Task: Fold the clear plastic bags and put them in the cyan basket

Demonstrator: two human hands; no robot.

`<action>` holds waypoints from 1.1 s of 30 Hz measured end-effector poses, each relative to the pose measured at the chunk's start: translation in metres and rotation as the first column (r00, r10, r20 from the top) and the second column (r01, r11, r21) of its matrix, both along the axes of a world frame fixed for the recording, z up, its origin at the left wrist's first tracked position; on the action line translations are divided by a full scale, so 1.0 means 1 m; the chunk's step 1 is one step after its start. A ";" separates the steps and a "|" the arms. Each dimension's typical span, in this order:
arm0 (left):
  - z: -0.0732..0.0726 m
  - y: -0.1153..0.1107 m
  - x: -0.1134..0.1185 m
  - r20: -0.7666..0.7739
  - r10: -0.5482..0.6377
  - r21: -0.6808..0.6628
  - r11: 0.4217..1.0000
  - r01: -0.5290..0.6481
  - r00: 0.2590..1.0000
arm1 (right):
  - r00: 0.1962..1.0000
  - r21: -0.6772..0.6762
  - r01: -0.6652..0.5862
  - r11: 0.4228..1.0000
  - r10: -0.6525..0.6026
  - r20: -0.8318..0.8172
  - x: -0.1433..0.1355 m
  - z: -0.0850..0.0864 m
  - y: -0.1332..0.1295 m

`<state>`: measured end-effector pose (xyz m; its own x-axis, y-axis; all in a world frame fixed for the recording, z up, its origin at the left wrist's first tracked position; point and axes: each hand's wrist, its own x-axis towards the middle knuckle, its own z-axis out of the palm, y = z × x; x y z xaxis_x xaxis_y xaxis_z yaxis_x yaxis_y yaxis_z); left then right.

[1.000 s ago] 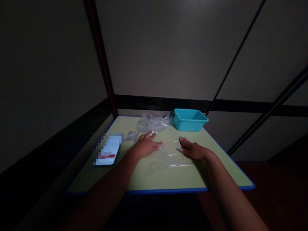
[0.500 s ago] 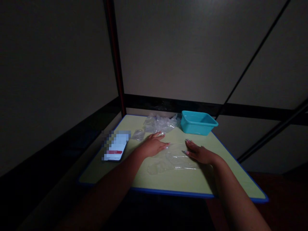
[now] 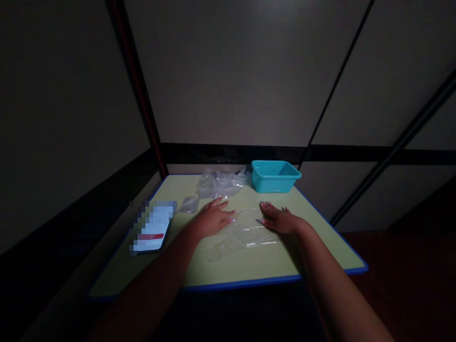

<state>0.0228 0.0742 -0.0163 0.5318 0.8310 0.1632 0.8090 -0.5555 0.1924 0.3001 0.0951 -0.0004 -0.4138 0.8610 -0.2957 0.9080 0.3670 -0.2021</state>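
Observation:
A clear plastic sheet or bag (image 3: 245,232) lies flat near the middle of the pale yellow-green table (image 3: 242,273). My left hand (image 3: 213,219) rests at its upper left with the fingers spread and nothing held. On its right side lies my right hand (image 3: 280,218), palm down, fingers apart, also holding nothing. Beyond my left hand is a crumpled heap of clear plastic (image 3: 221,183), and a small flat clear packet (image 3: 188,204) sits to the left of the heap.
A turquoise basin (image 3: 274,183) stands at the back right of the table. At the left edge lies a phone (image 3: 155,230) with a lit, partly blurred screen. A wall with dark bands (image 3: 231,85) rises behind the table.
The view has shifted and tilted, so the table and the things on it appear further left. Both hands keep about the same places on the plastic, fingers still spread.

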 end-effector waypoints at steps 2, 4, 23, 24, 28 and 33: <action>0.000 0.000 0.000 -0.003 0.007 -0.008 1.000 -0.007 1.000 | 1.000 -0.005 -0.005 1.000 0.005 -0.013 0.000 0.001 -0.001; 0.001 -0.001 0.001 -0.005 0.010 -0.016 1.000 -0.010 1.000 | 1.000 -0.003 -0.006 1.000 0.006 -0.022 0.000 0.002 -0.001; 0.007 -0.010 0.010 -0.072 0.064 -0.179 0.981 -0.076 0.995 | 0.971 0.140 0.236 0.962 -0.238 -0.002 -0.002 -0.002 0.003; 0.006 -0.010 0.010 -0.075 0.065 -0.172 0.982 -0.078 0.995 | 0.971 0.166 0.236 0.957 -0.237 -0.012 -0.004 -0.003 0.002; 0.003 -0.011 0.016 -0.088 0.094 -0.110 0.989 -0.103 0.992 | 0.992 0.293 0.110 0.950 -0.086 -0.093 -0.023 -0.005 -0.008; 0.002 -0.013 0.027 -0.095 0.200 -0.027 0.979 -0.204 0.975 | 0.973 0.292 -0.119 0.949 0.169 -0.154 -0.049 -0.006 -0.018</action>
<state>0.0496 0.0611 -0.0144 0.3637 0.9272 0.0893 0.9188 -0.3728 0.1294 0.2514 0.0771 -0.0064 -0.5629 0.8257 0.0360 0.8007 0.5557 -0.2238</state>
